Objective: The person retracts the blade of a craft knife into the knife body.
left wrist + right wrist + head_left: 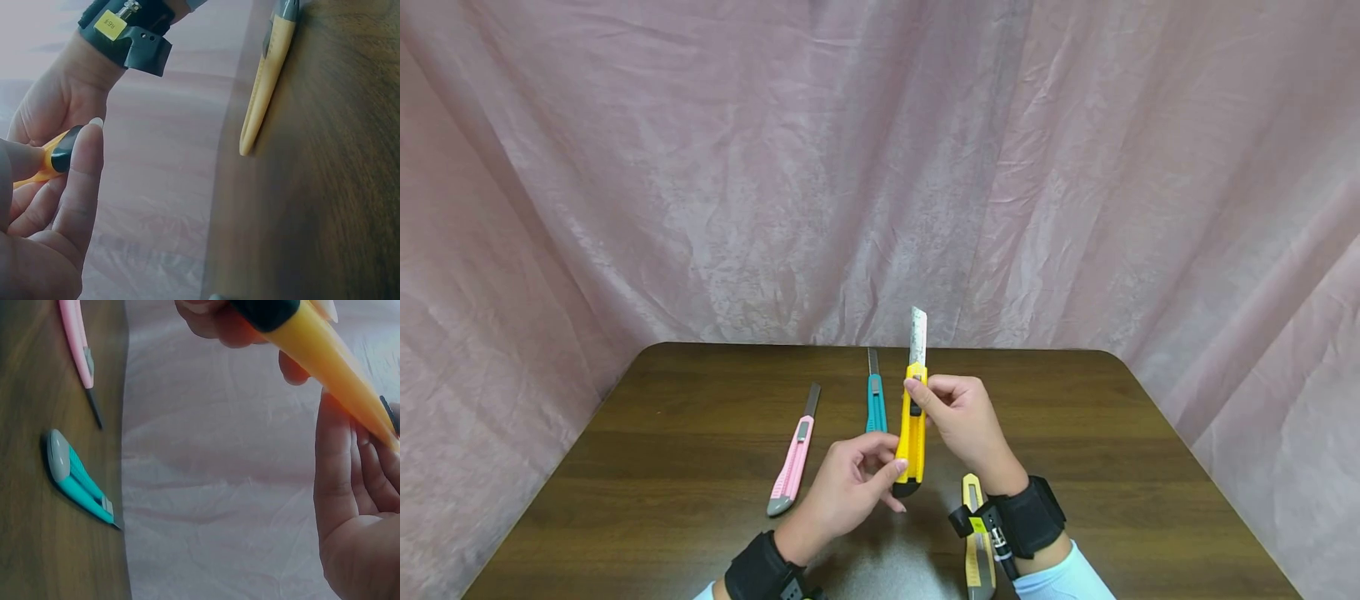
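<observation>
A bright yellow utility knife [913, 437] with a black end cap is held upright above the table, its blade [918, 337] out and pointing up. My left hand [853, 483] pinches the lower end, thumb on the front near the cap. Higher up, my right hand [972, 421] grips the same knife, its thumb beside the black slider [915, 408]. On the table to the left lies a pink utility knife [792, 462], blade out. A teal utility knife [876, 400], also with its blade out, lies behind the left hand, which hides its near end in the head view.
A pale yellow utility knife [979, 567] lies on the brown wooden table [1112, 467], partly covered by the right wrist's black band [1033, 517]. Pink curtains [775, 167] hang behind the table and to both sides.
</observation>
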Available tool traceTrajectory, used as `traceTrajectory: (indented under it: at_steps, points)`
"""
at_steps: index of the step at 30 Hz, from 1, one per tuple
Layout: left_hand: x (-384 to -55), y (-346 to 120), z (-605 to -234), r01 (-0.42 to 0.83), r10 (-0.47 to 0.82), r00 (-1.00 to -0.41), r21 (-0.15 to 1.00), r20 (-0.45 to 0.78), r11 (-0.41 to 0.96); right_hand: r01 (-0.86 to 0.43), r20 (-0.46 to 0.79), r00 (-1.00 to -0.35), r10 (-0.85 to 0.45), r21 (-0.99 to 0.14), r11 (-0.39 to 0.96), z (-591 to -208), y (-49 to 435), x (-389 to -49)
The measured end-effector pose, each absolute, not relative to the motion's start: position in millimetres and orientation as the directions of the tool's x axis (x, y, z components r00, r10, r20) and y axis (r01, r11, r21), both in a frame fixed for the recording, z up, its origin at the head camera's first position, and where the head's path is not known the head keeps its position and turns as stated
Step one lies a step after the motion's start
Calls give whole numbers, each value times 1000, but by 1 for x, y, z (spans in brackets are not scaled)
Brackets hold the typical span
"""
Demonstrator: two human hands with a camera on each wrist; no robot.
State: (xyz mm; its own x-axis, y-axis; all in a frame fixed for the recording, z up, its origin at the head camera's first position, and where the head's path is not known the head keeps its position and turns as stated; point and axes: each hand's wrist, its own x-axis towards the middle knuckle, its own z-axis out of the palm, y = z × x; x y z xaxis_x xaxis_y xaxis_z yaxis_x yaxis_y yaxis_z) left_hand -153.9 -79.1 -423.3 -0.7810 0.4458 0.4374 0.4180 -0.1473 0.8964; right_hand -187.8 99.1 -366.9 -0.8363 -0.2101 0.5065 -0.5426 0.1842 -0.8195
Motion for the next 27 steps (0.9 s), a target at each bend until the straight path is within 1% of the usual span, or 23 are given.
traceTrajectory:
  at_steps: [6,11,20,27]
  points:
    - [-154,-79,-423,425,440,-782,894,442,-142,-559,523,-826,-211,-810,179,-366,99,-187]
    - [-154,-79,-423,404,448,-791,906,416,-129,-572,536,-816,-217,-802,173,-368,100,-188]
    - [-153,-80,-422,394,451,-800,913,396,-104,-568,530,-816,-231,-810,149,-370,101,-189]
    - [-154,-81,-422,392,446,-803,914,396,-106,-585,538,-803,-255,-793,171,-370,99,-188]
